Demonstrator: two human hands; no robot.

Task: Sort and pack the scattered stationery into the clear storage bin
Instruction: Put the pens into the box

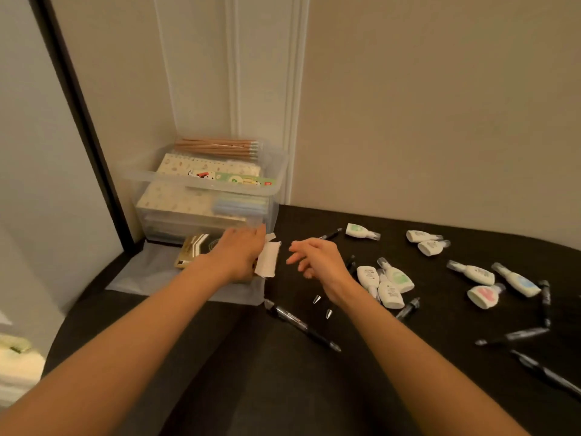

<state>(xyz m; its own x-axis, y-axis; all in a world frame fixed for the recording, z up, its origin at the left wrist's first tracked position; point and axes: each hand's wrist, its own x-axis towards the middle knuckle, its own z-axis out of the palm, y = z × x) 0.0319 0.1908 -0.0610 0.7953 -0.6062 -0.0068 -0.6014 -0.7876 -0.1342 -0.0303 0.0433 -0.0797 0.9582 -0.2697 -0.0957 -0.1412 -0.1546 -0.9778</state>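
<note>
My L hand (242, 253) is out flat, palm down, fingers straight & pointing at the bin (201, 179). The tips are at its near wall, touching or just short, can't tell. It grips nothing I can see. Under it lies a gold & dark box (191, 250), sitting on a clear sheet (141, 275) spread on the black surface (251, 372) in front of the bin. A white paper scrap (268, 259) lies along the hand's right edge; contact or not, can't tell.

My R hand (317, 259) hangs over the surface just right of the scrap, fingers loose & a bit spread, holding nothing.

The bin stands far left, in the corner by the wall. Inside: pencils (217, 147) bundled along the far side at the top, a cream spiral notebook (176, 165), a green cartoon ruler (232, 177) by the near rim, & pale blue items (239, 206) lower down against the near wall.

Loose on the surface:
- 2 pen tips (317, 299) beside my R wrist.
- 1 black pen (301, 324) lying diagonally just near of the tips.
- 3 white tapes (390, 291) touching in a cluster just right of the wrist.
- 1 more tape far, beyond the R hand, 2 as a pair farther right, & 3 at the right, 1 w/ pink on it.
- More black pens (545, 302) at the right edge, blurred.
</note>
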